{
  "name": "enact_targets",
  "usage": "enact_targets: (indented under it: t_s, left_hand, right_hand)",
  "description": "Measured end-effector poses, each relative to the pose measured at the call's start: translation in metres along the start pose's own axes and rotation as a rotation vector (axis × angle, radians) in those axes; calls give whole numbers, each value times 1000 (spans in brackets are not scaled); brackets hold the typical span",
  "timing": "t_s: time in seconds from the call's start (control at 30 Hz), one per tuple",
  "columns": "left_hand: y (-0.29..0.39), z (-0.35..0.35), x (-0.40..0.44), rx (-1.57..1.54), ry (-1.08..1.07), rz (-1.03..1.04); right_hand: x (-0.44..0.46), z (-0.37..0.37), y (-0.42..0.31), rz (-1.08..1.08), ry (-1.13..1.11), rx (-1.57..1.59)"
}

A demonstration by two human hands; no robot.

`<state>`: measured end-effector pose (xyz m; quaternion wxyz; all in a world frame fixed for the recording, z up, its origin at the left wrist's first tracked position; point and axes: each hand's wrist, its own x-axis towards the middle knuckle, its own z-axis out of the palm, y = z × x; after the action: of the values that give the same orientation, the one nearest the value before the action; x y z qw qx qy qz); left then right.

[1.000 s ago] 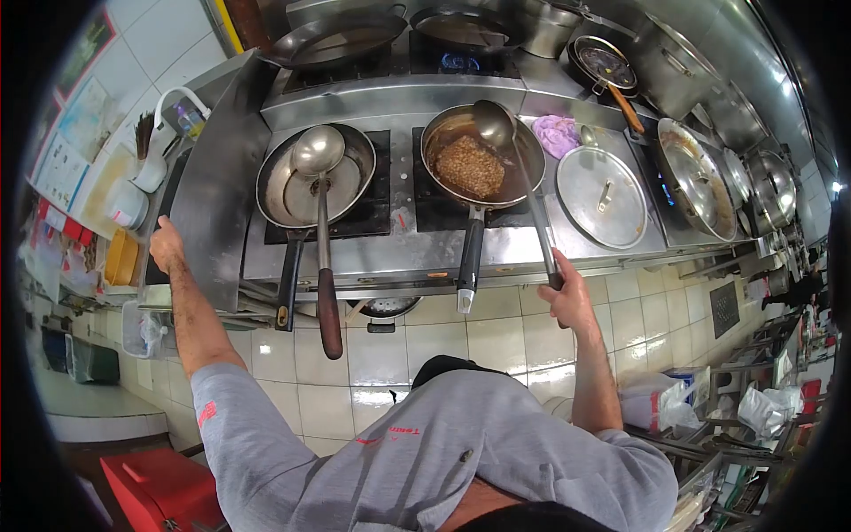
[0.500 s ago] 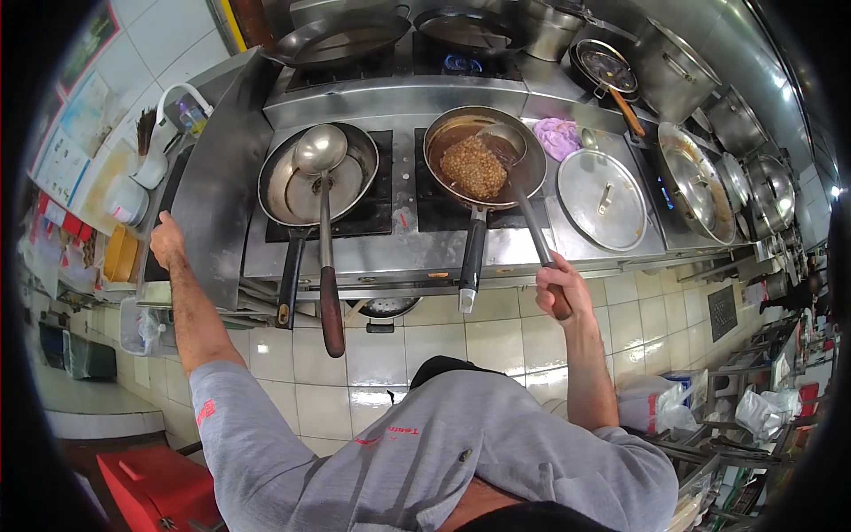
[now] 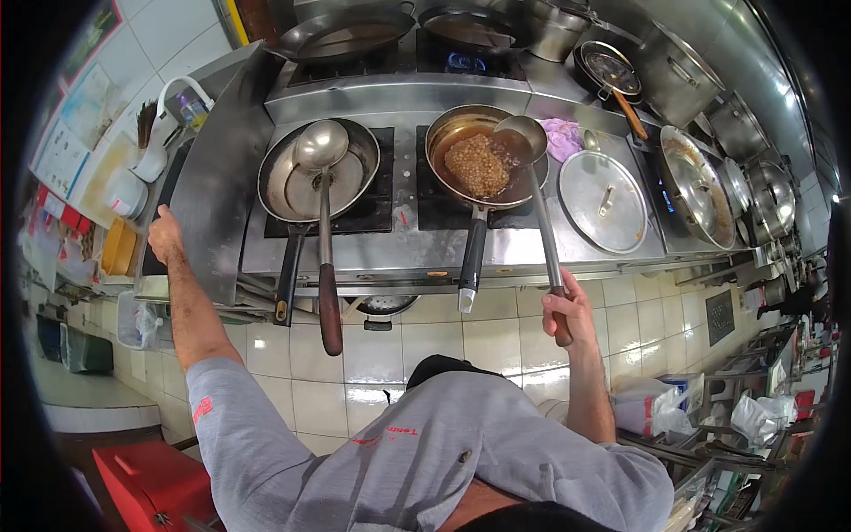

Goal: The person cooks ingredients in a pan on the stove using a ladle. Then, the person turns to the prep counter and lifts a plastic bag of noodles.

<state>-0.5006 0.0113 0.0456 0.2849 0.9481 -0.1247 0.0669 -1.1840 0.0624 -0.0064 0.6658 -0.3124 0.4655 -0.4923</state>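
My right hand is wrapped round the dark handle of a ladle. The ladle's bowl hangs over the right side of a frying pan with brown sauce and a grainy brown piece of food. That pan's handle points toward me, untouched. My left hand rests at the edge of the metal side panel, its fingers curled and partly hidden. A second pan sits on the left burner, with another ladle lying across it.
Two dark pans stand on the rear burners. A metal lid and a purple cloth lie right of the sauce pan. A large shallow pan and pots stand farther right. Yellow container is at left.
The right ladle dipped into the sauce beside the food, then rose and moved to the pan's right side. The food piece shifted slightly. My left hand stayed near the panel.
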Motion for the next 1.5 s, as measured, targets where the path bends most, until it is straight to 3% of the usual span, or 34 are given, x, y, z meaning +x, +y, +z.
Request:
enact_targets:
  t_s: [0.3,0.37,0.4,0.47,0.57,0.6,0.67,0.7,0.77,0.8,0.9,1.23,1.43,1.5]
  left_hand:
    - [0,-2,-2,-18,-2,17]
    - [-1,-3,-4,-24,3,30]
    - [-1,-4,-4,-28,4,33]
    - [0,-2,-5,-34,1,39]
    - [-2,2,2,-10,7,21]
    - [-2,3,4,-1,9,15]
    - [-3,5,7,8,12,8]
    - [-4,6,8,5,11,14]
    - [-5,5,8,1,9,20]
    - [-4,4,5,-2,7,23]
    - [-3,3,4,-10,5,30]
    - [2,-3,-4,-24,4,10]
    - [0,0,0,-15,6,26]
    - [-1,2,0,-16,7,28]
  right_hand:
    - [-15,-6,-4,-39,22,-345]
    - [-9,-12,-4,-33,72,-728]
    - [-4,-16,-1,-34,72,-726]
    - [7,-23,9,-180,176,-1172]
    - [24,-21,13,-257,217,-1316]
    - [29,-19,14,-258,217,-1316]
    - [39,-7,16,-160,149,-919]
    - [41,-1,14,-156,149,-919]
    - [43,17,0,25,40,-383]
    - [49,18,-2,25,40,-382]
    - [60,16,-3,141,-36,104]
    - [51,21,4,6,-56,74]
    - [31,15,-7,-113,-35,-169]
    - [22,13,-10,-130,-10,-400]
